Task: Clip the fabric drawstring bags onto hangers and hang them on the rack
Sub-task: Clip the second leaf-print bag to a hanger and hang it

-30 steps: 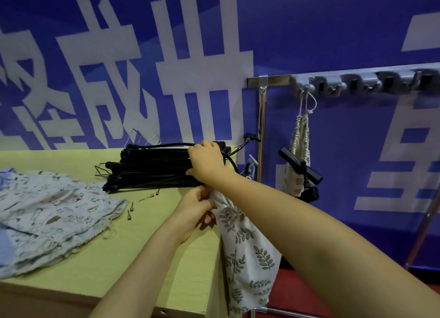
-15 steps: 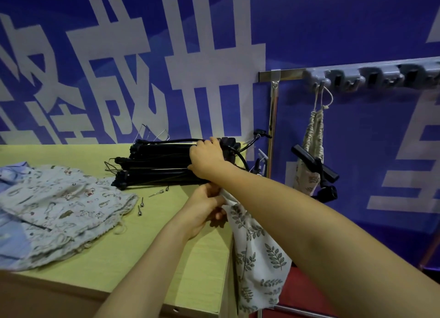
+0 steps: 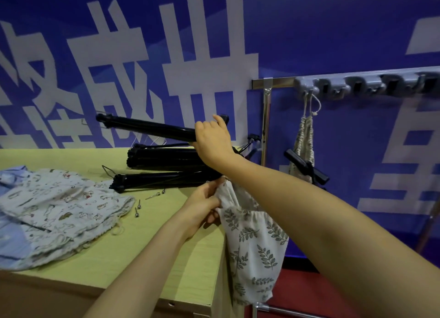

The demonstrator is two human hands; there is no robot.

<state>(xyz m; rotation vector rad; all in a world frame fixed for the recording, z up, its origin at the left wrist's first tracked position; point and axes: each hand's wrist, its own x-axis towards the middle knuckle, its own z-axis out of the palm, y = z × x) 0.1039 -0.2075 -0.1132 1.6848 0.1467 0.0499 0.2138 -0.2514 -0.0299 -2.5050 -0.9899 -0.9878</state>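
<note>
Head view: right hand (image 3: 212,140), fingers clamped on a black clip hanger (image 3: 145,128), holds it tilted above the hanger stack (image 3: 164,167) on the worktop (image 3: 166,241). Left hand (image 3: 202,207) fingers pinch the leaf-print drawstring bag (image 3: 256,246), which hangs just off the worktop's right edge.

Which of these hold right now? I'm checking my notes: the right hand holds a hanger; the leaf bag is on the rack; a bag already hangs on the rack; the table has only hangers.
1. The right hand holds a black hanger lifted off the hanger pile. True.
2. The leaf-print bag hangs on the rack. False: the left hand holds it at the table edge.
3. One hanging bag is on the rack. True.
4. The table holds only hangers. False: printed fabric and small metal pins lie there.
</note>
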